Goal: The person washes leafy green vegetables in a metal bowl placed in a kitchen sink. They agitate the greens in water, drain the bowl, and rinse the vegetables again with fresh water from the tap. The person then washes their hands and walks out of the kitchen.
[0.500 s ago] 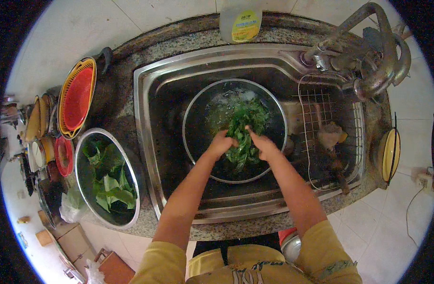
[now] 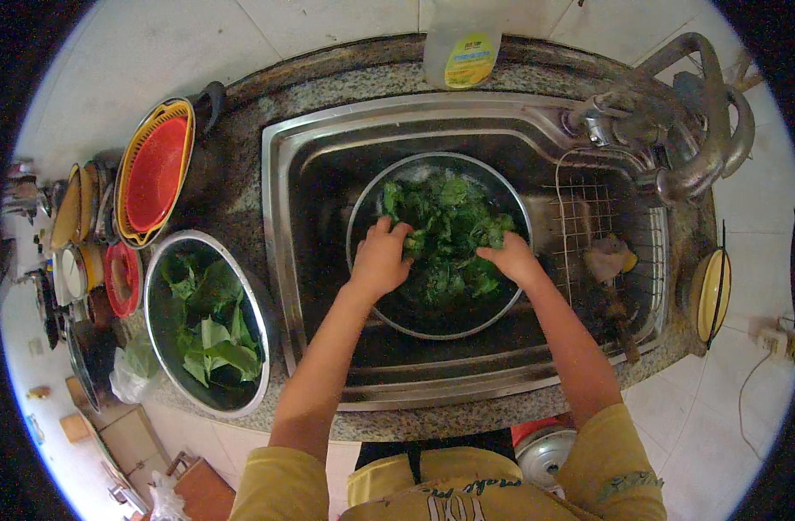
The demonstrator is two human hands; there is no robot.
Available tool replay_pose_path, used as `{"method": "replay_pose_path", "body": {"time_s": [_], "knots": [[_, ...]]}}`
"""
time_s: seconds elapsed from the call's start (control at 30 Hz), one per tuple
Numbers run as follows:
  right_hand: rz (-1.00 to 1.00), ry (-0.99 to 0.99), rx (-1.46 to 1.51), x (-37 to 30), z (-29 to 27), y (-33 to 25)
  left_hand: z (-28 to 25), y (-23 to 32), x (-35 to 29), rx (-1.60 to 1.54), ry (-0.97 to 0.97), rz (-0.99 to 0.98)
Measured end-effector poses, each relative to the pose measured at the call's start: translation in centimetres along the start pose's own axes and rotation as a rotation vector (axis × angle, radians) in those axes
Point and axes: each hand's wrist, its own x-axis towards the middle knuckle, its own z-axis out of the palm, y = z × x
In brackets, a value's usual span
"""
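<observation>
A round metal basin (image 2: 360, 300) stands in the sink, holding water and loose green leafy vegetables (image 2: 450, 204). At the basin's left side, my left hand (image 2: 383, 260) has its fingers bent around some of the leaves. My right hand (image 2: 510, 259) is across from it at the right side, its thumb against a clump of leaves that covers part of its fingers. Between the two hands the greens lie spread over the water.
Left of the sink (image 2: 280, 226), a second metal bowl (image 2: 263, 347) contains larger leaves. Behind it stand red and yellow baskets (image 2: 159, 174). A wire rack (image 2: 588, 213) sits in the sink's right part, below the faucet (image 2: 719, 113). A plastic bottle (image 2: 471, 61) stands at the back.
My hands have moved apart, the left one leftward and the right one rightward. The greens that were bunched between them are now spread across the basin.
</observation>
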Motion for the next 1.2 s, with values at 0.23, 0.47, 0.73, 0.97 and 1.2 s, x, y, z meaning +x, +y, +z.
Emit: {"method": "replay_pose_path", "body": {"time_s": [0.23, 0.47, 0.73, 0.97, 1.2], "knots": [[-0.274, 0.172, -0.56, -0.2, 5.6, 0.3, 6.4, 2.1, 0.8, 0.277, -0.125, -0.002], [-0.246, 0.041, -0.822, 2.5, 8.8, 3.9, 8.6, -1.5, 2.3, 0.578, -0.334, 0.046], [0.037, -0.083, -0.212, 5.3, 8.8, 3.7, 9.5, -1.4, 2.9, 0.36, -0.177, -0.063], [0.162, -0.109, 0.512, 0.9, 1.5, -1.0, 7.2, -3.4, 6.3, -0.437, 0.004, -0.321], [-0.231, -0.129, -0.224, 2.3, -1.1, -2.1, 1.5, -1.9, 4.4, -0.248, -0.11, -0.09]]}}
